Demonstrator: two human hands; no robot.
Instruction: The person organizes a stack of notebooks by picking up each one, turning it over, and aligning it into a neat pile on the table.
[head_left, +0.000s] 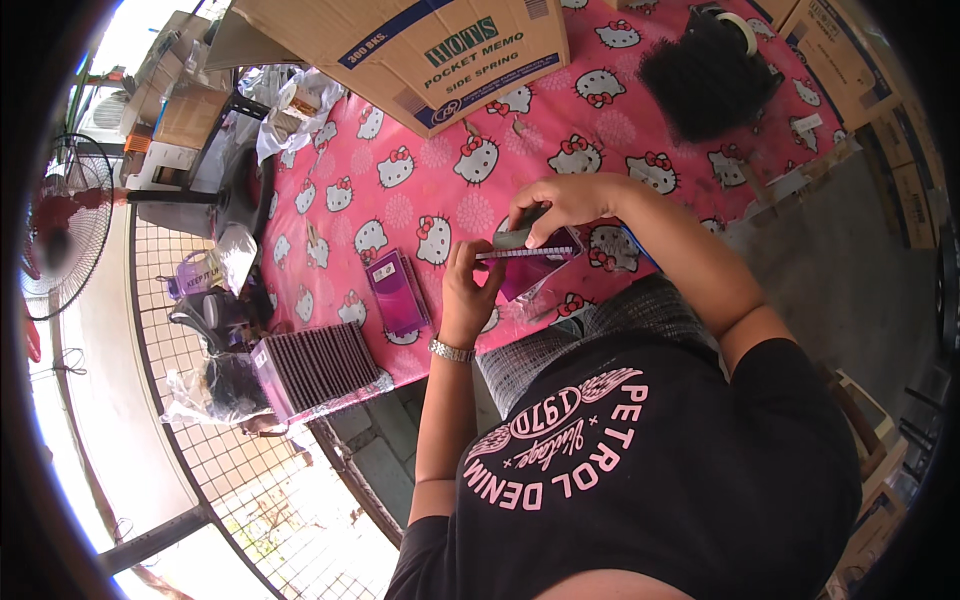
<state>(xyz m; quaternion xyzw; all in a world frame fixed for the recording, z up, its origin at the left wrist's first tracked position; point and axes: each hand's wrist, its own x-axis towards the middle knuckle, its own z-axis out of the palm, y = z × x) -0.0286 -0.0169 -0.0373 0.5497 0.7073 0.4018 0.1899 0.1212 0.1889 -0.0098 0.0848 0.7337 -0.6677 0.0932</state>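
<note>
My left hand [470, 290], with a metal watch at its wrist, grips one end of a small purple spiral memo pad [527, 253] held on edge, its row of binding holes or coils facing up. My right hand [572, 206] pinches a dark grey-green piece [518, 236] against that edge; its exact kind is unclear. Below them lies another purple pad [530, 278], partly hidden by the hands. A short pile of purple pads [397, 292] lies to the left of my left hand. Further left, at the table's near edge, stands a long row of spiral-bound pads [320, 365].
A large cardboard box [440, 70] stands at the far side of the pink patterned table cover [400, 195]. Black bristly spiral coils [705, 90] and a tape roll [741, 32] lie far right. More cartons [840, 60] line the right. A fan [65, 225] stands left.
</note>
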